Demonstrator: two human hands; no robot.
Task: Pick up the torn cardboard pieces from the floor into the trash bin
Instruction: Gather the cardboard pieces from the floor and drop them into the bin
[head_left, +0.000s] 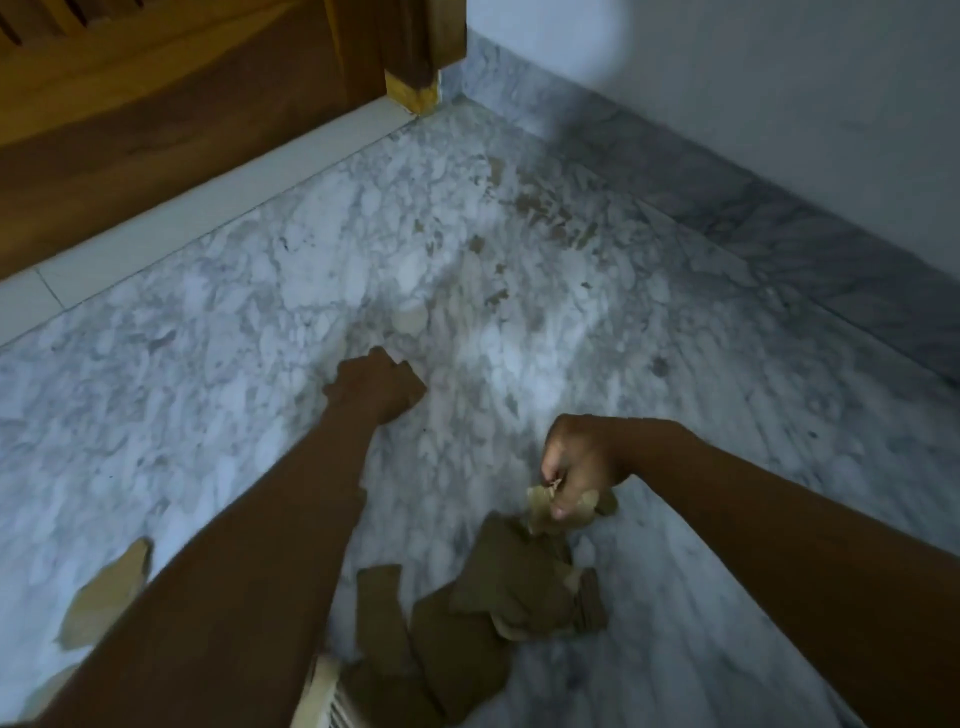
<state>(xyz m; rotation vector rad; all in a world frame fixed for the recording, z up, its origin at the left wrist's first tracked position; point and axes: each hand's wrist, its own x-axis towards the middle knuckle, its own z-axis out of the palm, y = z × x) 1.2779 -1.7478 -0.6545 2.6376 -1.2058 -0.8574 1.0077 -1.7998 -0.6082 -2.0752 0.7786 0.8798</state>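
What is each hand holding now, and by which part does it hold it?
The right hand pinches torn cardboard pieces by their upper edges. The left hand is curled; whether it holds anything cannot be told.

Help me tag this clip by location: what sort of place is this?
Probably an indoor room corner in a home: a marble floor with matching skirting, a wooden door and a plain white wall. Cardboard pieces litter the floor.

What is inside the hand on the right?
The right hand pinches torn light brown cardboard scraps that stick out below its fingers. How many scraps it holds cannot be seen, because the curled fingers cover them.
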